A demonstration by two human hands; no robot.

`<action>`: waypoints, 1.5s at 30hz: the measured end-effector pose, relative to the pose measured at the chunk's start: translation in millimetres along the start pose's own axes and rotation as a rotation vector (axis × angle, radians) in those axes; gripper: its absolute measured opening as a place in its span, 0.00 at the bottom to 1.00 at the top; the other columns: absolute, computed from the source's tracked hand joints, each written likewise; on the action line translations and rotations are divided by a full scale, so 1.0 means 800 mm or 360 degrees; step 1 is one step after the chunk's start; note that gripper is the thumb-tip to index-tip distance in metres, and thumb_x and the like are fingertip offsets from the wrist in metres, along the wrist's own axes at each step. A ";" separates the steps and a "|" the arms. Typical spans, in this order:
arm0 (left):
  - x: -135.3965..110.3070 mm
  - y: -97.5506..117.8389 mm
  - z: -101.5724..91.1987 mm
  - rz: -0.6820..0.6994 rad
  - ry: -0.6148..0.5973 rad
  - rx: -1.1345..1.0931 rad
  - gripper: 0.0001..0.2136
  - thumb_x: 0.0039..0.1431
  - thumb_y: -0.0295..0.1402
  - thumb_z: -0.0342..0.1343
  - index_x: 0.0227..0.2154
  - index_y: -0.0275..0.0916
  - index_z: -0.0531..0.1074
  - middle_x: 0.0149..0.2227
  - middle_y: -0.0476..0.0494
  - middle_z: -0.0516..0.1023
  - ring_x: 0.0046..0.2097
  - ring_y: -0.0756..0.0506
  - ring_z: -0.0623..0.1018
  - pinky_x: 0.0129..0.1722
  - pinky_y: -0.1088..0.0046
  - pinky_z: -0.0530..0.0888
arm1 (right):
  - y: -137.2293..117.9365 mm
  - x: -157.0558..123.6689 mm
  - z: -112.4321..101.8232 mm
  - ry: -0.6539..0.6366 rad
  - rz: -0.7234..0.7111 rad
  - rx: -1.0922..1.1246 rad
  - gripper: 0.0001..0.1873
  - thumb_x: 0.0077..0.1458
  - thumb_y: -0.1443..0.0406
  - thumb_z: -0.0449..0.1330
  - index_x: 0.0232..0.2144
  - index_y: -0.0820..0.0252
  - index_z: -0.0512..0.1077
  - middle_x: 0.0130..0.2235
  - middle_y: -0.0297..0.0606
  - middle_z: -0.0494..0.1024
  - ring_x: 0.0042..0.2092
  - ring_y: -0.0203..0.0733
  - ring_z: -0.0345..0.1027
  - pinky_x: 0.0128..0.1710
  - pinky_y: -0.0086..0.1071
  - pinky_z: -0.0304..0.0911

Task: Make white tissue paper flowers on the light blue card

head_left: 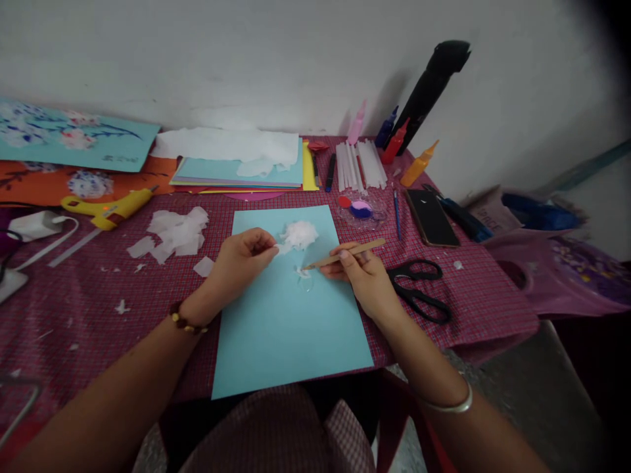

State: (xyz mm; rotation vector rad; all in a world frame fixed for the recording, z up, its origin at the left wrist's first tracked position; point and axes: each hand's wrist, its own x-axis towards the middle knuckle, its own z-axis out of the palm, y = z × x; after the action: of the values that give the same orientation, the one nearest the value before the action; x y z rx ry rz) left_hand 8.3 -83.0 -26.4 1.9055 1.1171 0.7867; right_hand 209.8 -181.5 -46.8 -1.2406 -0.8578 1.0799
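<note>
A light blue sheet of paper [290, 328] lies in front of me, with a ruffled clump of white tissue paper [300, 234] on its upper part. My left hand [246, 257] is closed in a pinch at the left of the clump, on what looks like a small pale tissue piece [284, 249]. My right hand [362, 279] grips a wooden craft stick [367, 246] at a slant. The stick's lower tip touches a small white bit [302, 270] on the sheet, just above a clear, shiny patch that looks like glue [306, 284].
Cut tissue squares [177, 233] and a yellow glue gun [111, 209] lie left. Black-handled scissors [419, 289] and a phone [432, 218] lie right. Behind are glue sticks [361, 165], paint bottles [394, 141], a paint palette [362, 209] and stacked paper [241, 172].
</note>
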 end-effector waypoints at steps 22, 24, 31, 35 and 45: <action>0.027 0.036 0.025 0.0966 -0.0735 0.0453 0.06 0.57 0.30 0.57 0.27 0.40 0.77 0.28 0.47 0.71 0.34 0.48 0.71 0.35 0.72 0.67 | -0.003 -0.007 -0.017 0.0299 -0.0191 0.0083 0.09 0.56 0.58 0.57 0.30 0.57 0.69 0.24 0.29 0.73 0.23 0.36 0.72 0.25 0.32 0.72; 0.021 0.044 0.024 0.1014 -0.0611 0.0358 0.06 0.57 0.28 0.56 0.28 0.40 0.77 0.28 0.46 0.72 0.34 0.48 0.72 0.36 0.72 0.68 | -0.006 -0.008 -0.016 0.0362 -0.0271 0.0083 0.09 0.57 0.58 0.56 0.31 0.57 0.69 0.25 0.30 0.73 0.24 0.37 0.73 0.27 0.33 0.72; 0.023 0.046 0.032 0.1191 -0.0354 0.0348 0.07 0.58 0.30 0.54 0.31 0.42 0.78 0.32 0.45 0.75 0.38 0.47 0.73 0.39 0.69 0.69 | -0.015 -0.013 -0.019 0.0577 -0.0446 0.0032 0.07 0.60 0.58 0.52 0.34 0.53 0.66 0.26 0.32 0.75 0.27 0.40 0.74 0.29 0.35 0.72; 0.028 0.029 0.037 0.1084 -0.0731 0.0322 0.07 0.58 0.31 0.55 0.29 0.41 0.77 0.29 0.45 0.75 0.35 0.48 0.73 0.39 0.70 0.69 | -0.012 -0.015 -0.019 0.0464 -0.0371 0.0013 0.07 0.58 0.59 0.54 0.31 0.54 0.68 0.24 0.30 0.72 0.24 0.37 0.71 0.25 0.33 0.71; 0.017 0.047 0.036 0.1016 -0.0828 0.0232 0.05 0.57 0.31 0.56 0.28 0.40 0.76 0.31 0.45 0.75 0.36 0.47 0.73 0.41 0.68 0.68 | -0.010 -0.014 -0.019 0.0491 -0.0342 -0.0121 0.08 0.58 0.60 0.55 0.29 0.54 0.69 0.22 0.29 0.69 0.22 0.36 0.67 0.22 0.31 0.67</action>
State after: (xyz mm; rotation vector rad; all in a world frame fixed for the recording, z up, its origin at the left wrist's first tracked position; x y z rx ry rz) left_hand 52.7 -91.6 -7.6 2.4382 0.2446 0.4805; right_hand 222.3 -197.0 -40.6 -1.3044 -0.7785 0.6685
